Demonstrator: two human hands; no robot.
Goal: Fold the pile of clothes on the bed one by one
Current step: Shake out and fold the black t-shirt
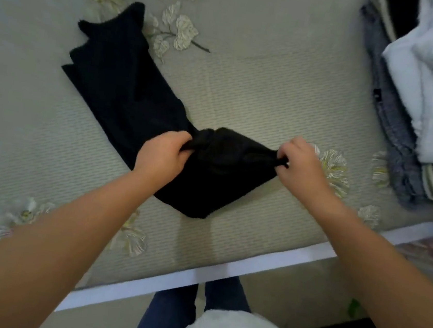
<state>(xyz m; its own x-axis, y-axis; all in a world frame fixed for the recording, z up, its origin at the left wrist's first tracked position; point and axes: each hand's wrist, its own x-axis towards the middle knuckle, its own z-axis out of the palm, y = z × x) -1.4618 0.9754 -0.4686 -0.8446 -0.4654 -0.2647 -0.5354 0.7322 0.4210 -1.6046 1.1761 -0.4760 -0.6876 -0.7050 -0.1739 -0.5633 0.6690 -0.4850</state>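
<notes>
A long black garment (127, 86) lies stretched diagonally across the bed (259, 87), its far end up at the left. Its near end is bunched and lifted a little between my hands. My left hand (164, 153) pinches the fabric at the left side of that bunched end. My right hand (300, 164) pinches the right corner of the same end. At the right edge of the bed sits the pile of clothes (415, 111), with a white piece on top of a grey knitted one and dark pieces behind.
The bedcover is pale green with embroidered white flowers (176, 30). The bed's white front edge (197, 272) runs diagonally below my arms. Beneath it I see my legs in blue jeans (174, 310) and the floor.
</notes>
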